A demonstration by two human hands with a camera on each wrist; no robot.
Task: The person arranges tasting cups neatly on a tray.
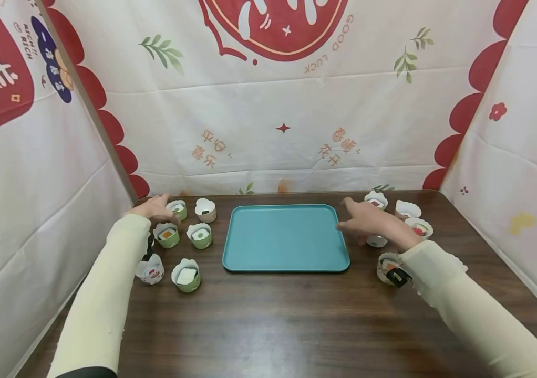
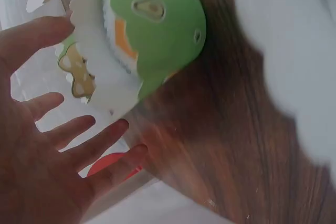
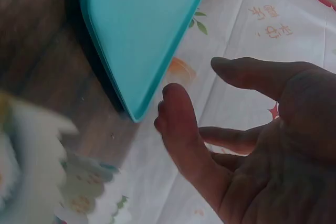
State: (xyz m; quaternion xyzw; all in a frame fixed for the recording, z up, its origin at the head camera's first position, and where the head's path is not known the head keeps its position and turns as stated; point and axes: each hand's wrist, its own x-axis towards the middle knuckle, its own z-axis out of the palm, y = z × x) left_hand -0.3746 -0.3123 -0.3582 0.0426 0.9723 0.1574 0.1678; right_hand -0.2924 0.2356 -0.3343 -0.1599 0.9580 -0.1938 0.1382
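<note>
My left hand (image 1: pixel 152 208) hovers among the paper baking cups at the left, fingers extended and holding nothing. In the left wrist view, a green paper cup (image 2: pixel 173 30) with scalloped rim and avocado prints lies just beyond the spread fingers; a white piece with an orange patch (image 2: pixel 122 38) shows inside. In the head view this cup (image 1: pixel 168 240) stands below the hand, and another green cup (image 1: pixel 179 211) is right at its fingertips. My right hand (image 1: pixel 368 218) hangs empty beside the tray's right edge, thumb and fingers apart, partly covering paper cups behind it.
A turquoise rectangular tray (image 1: pixel 287 239) lies bare in the middle of the dark wooden table (image 1: pixel 268 325). More filled paper cups stand left, such as one with a white block (image 1: pixel 186 278), and right, such as a white cup (image 1: pixel 408 209). Printed cloth (image 1: pixel 259 105) walls three sides.
</note>
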